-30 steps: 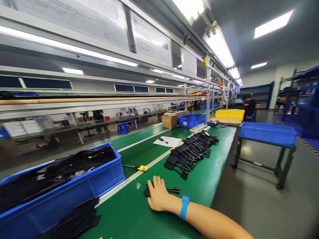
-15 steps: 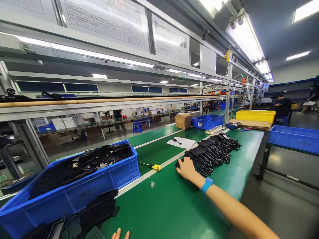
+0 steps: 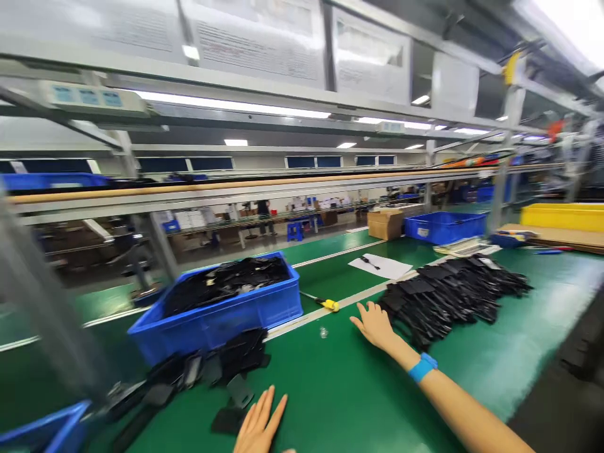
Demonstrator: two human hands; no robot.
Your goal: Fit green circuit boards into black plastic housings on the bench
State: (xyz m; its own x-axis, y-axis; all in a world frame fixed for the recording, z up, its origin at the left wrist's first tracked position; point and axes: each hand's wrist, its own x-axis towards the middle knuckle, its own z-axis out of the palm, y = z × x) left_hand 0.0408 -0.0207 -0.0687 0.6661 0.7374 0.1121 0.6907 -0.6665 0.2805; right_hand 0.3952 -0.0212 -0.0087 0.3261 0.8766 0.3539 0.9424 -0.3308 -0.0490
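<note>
My right hand, with a blue wristband, is over the green bench with its fingers apart and nothing in them. Just to its right lies a long heap of black parts with thin cable-like ends, blurred by motion. Lower down, my left hand is stretched out flat, fingers spread. Close to its fingertips are a dark grey plate and a black flat piece. More black flat pieces lie loosely in front of a blue bin filled with similar pieces.
A yellow-handled screwdriver and a small clear item lie between bin and heap. Beyond are white paper bearing a black part, a cardboard box, a blue crate and a yellow bin. Another blue bin stands lower left.
The view has swung left. My right hand has come away from the edge of the black heap, its fingers spreading. More of my left hand shows now, beside the loose flat pieces.
</note>
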